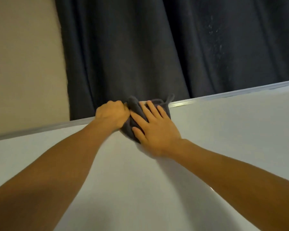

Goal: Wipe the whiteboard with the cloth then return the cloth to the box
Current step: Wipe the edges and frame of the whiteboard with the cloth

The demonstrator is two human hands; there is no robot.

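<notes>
Just below the white glossy whiteboard's (223, 139) metal top rim, the bunched dark grey fabric cloth (135, 105) is clenched by the left hand (113, 114) and pressed flat under the right hand's (154, 129) spread fingers.

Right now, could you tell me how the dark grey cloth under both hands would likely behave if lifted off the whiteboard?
The dark grey cloth is bunched into soft folds, so it would probably droop limply. It looks light. A loose tail pokes past the white whiteboard frame, so it may unfurl.

Soft matt cloth (135, 114) on smooth glossy whiteboard (223, 130) with metal rim (182, 103).
</notes>
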